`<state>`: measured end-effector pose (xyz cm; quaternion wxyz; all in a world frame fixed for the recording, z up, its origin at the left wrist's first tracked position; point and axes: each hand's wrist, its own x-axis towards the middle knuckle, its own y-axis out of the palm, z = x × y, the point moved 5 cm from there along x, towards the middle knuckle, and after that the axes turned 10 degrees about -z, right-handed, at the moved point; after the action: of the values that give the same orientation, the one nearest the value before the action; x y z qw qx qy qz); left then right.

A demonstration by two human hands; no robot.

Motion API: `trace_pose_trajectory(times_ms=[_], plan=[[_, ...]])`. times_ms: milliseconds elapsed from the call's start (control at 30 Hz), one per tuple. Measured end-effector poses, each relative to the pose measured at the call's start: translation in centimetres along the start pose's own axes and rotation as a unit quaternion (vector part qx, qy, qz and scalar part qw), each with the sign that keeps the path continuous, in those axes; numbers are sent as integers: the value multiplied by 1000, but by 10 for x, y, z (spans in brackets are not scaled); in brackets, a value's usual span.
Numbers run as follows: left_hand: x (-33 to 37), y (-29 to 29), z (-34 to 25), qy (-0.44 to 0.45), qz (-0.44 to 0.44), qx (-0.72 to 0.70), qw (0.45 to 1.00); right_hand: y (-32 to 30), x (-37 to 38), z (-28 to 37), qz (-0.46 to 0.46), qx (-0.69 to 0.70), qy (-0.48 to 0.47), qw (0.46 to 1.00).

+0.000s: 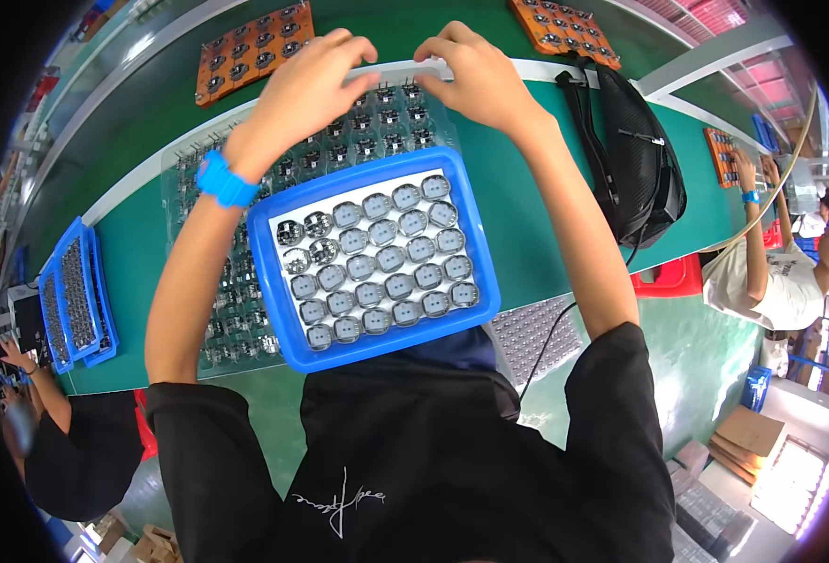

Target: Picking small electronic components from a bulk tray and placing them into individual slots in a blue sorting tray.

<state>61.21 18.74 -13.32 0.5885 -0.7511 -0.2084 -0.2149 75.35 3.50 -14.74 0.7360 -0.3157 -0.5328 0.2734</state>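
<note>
Left hand (pixel 316 83) and right hand (pixel 482 77) half-open, nothing visibly held, at far edge of clear tray (pixel 441 124). Likely reaching; pickup needs pinching metal parts (pixel 391 117).

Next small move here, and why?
Probably lower the right hand to pinch the nearest metal part: its thumb and fingers are parted, close to that part, with nothing visible between them. Only four pieces in the blue tray show metal on top; the others look plain grey.
</note>
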Motion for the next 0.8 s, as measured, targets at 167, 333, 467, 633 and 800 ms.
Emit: trace_pose_trajectory(times_ms=[167,333,467,633,800], plan=[[-77,-101,-11,-195,-65,-81,975,-36,-35,0,-22,21,68,997],[-251,-176,-22,-413,-145,90,895,-102,-91,72,99,109,231,962],[-320,-169,-63,-563,-195,51,802,-101,-135,102,154,135,315,927],[-316,-167,-75,-560,-137,36,816,-86,-145,112,125,93,326,933],[-313,-173,-68,-520,-98,40,847,-95,-139,122,56,28,293,954]])
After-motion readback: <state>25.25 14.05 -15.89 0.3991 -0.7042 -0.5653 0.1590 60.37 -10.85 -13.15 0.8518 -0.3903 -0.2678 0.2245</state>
